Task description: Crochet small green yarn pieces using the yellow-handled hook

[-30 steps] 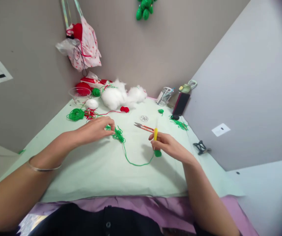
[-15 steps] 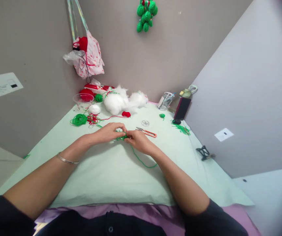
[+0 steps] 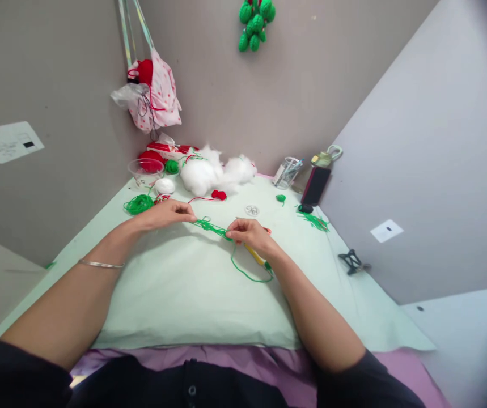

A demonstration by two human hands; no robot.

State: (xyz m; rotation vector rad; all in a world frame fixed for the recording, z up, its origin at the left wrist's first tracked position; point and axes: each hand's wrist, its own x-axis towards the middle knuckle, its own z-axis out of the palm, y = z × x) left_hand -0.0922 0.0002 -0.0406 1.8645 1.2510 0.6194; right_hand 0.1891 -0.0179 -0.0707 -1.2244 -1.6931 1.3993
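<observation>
A tangled length of green yarn (image 3: 210, 226) is stretched between my two hands above the pale green cloth (image 3: 192, 306). My left hand (image 3: 174, 214) pinches its left end, and my right hand (image 3: 247, 233) pinches the other end. From my right hand a single green strand loops down onto the cloth. A yellow-handled tool (image 3: 254, 255) lies just below my right hand, partly covered by it. The orange thread snips (image 3: 268, 230) are mostly hidden behind that hand.
White stuffing (image 3: 203, 173), a clear bowl (image 3: 145, 170) and green yarn (image 3: 138, 204) lie at the back left. A phone (image 3: 316, 185), a clear cup (image 3: 287, 173) and green yarn scraps (image 3: 314, 221) are at the back right. A black clip (image 3: 354, 262) sits further right.
My left hand has moved left, away from my right hand, pulling the green yarn out between them. My right hand has shifted slightly right, and the yellow-handled tool now shows below it.
</observation>
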